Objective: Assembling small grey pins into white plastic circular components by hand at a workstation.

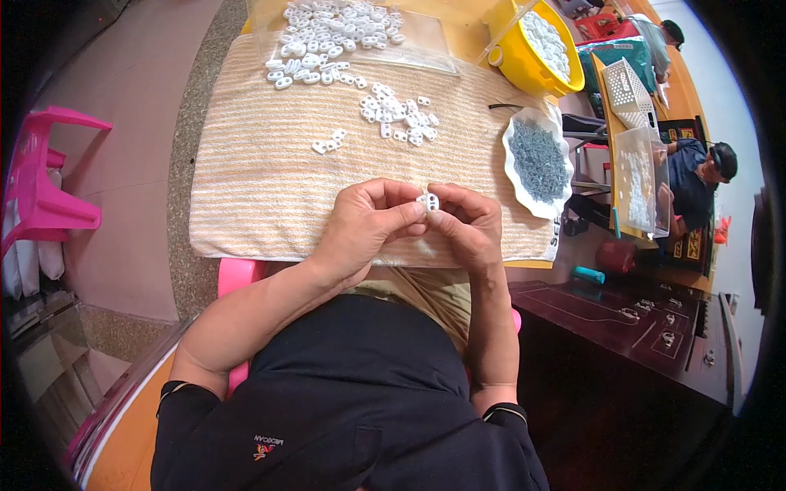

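Observation:
Over the near edge of the towel, my left hand [366, 222] and my right hand [472, 226] come together, both closed in a pinch. Between their fingertips is a small white plastic piece with two holes [431, 201]; the fingers cover part of it. Just beyond my hands, a few similar white pieces [330, 143] lie to the left. A loose heap of white pieces [401, 113] sits farther out on the towel. To the right, a white wavy-rimmed dish [511, 168] holds many tiny grey-blue pieces [538, 159].
A striped beige towel [262, 180] covers the table. At its far side, a clear tray [430, 53] has many white pieces spilling from it. A yellow tub [512, 61] of white pieces stands far right. People [696, 180] sit at another table. A pink stool [49, 188] is at left.

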Demonstrator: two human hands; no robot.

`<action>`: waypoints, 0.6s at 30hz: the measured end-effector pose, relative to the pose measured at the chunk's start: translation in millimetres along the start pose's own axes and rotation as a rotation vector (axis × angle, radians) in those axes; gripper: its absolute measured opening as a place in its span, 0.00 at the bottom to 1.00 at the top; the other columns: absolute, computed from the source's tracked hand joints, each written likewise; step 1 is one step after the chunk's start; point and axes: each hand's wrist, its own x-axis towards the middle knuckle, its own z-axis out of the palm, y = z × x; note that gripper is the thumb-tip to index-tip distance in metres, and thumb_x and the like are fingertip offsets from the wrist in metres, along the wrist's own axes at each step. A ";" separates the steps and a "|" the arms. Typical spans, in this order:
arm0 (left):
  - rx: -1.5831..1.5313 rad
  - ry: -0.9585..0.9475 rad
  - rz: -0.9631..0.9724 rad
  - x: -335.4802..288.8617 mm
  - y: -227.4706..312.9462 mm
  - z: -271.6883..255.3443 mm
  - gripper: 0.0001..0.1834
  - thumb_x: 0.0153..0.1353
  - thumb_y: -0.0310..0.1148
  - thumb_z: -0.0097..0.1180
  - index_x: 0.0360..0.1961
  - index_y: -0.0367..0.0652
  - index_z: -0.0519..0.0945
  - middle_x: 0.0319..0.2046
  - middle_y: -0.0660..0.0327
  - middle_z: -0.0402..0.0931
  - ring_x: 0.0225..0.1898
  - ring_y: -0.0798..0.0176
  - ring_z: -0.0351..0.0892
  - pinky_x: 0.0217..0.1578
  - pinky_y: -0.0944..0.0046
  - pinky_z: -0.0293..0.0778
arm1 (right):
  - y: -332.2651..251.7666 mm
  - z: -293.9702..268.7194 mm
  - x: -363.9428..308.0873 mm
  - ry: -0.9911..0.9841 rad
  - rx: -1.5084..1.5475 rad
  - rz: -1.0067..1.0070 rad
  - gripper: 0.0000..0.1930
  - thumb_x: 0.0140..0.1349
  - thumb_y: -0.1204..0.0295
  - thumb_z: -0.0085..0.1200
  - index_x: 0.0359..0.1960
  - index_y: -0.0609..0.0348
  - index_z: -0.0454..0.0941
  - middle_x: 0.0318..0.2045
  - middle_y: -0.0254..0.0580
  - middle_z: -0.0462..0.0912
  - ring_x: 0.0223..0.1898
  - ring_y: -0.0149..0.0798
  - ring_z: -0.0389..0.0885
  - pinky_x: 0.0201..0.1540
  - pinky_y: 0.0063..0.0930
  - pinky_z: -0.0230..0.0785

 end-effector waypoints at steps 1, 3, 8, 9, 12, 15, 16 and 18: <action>-0.005 -0.005 -0.002 0.0 -0.2 -0.3 0.08 0.60 0.24 0.60 0.41 0.35 0.78 0.35 0.58 0.80 0.34 0.69 0.80 0.39 0.70 0.80 | -0.2 0.0 -0.2 0.000 0.003 -0.001 0.16 0.59 0.81 0.59 0.49 0.69 0.78 0.37 0.39 0.82 0.38 0.28 0.80 0.42 0.20 0.73; -0.013 -0.006 -0.014 -0.6 0.8 0.2 0.08 0.60 0.24 0.60 0.40 0.35 0.78 0.35 0.59 0.80 0.34 0.69 0.80 0.39 0.70 0.80 | -0.5 -0.3 -0.6 0.001 0.005 -0.001 0.16 0.58 0.81 0.60 0.49 0.69 0.78 0.37 0.39 0.83 0.38 0.28 0.81 0.43 0.20 0.73; -0.039 -0.035 -0.033 -1.5 2.4 1.3 0.08 0.60 0.24 0.60 0.40 0.35 0.78 0.35 0.59 0.81 0.33 0.69 0.80 0.39 0.71 0.81 | 0.3 -3.8 -1.3 -0.036 0.071 -0.007 0.16 0.58 0.81 0.60 0.49 0.69 0.78 0.40 0.41 0.83 0.41 0.30 0.81 0.45 0.22 0.74; -0.060 -0.036 -0.043 -1.6 2.2 1.5 0.08 0.60 0.24 0.60 0.41 0.35 0.79 0.35 0.59 0.81 0.33 0.69 0.81 0.38 0.71 0.81 | 1.2 -4.5 -1.4 -0.035 0.071 -0.008 0.16 0.58 0.81 0.60 0.49 0.69 0.78 0.40 0.41 0.83 0.41 0.30 0.81 0.45 0.22 0.74; -0.093 -0.037 -0.065 -2.5 3.0 2.1 0.08 0.59 0.24 0.60 0.41 0.36 0.79 0.35 0.59 0.81 0.34 0.68 0.81 0.38 0.71 0.81 | 2.6 -4.9 -1.6 -0.046 0.095 -0.018 0.16 0.58 0.81 0.60 0.49 0.69 0.78 0.40 0.41 0.83 0.41 0.31 0.81 0.46 0.23 0.74; -0.109 -0.035 -0.082 -2.2 2.6 1.5 0.08 0.59 0.23 0.60 0.41 0.36 0.79 0.35 0.58 0.81 0.34 0.68 0.81 0.37 0.71 0.81 | 2.3 -3.1 -1.6 -0.053 0.140 -0.011 0.16 0.58 0.81 0.60 0.49 0.70 0.78 0.40 0.42 0.83 0.41 0.32 0.82 0.46 0.24 0.75; -0.113 -0.034 -0.086 -2.1 2.4 1.3 0.08 0.60 0.23 0.60 0.41 0.36 0.79 0.35 0.58 0.81 0.34 0.67 0.82 0.37 0.71 0.81 | 1.9 -2.7 -1.6 -0.055 0.143 -0.014 0.16 0.58 0.81 0.60 0.49 0.70 0.78 0.40 0.42 0.83 0.41 0.32 0.82 0.46 0.24 0.75; -0.118 -0.035 -0.095 -1.7 2.4 1.0 0.08 0.60 0.23 0.60 0.41 0.36 0.79 0.35 0.58 0.81 0.34 0.67 0.82 0.37 0.70 0.81 | 2.6 -3.7 -1.7 -0.056 0.147 -0.016 0.16 0.58 0.81 0.60 0.49 0.70 0.77 0.40 0.42 0.83 0.41 0.33 0.82 0.46 0.25 0.75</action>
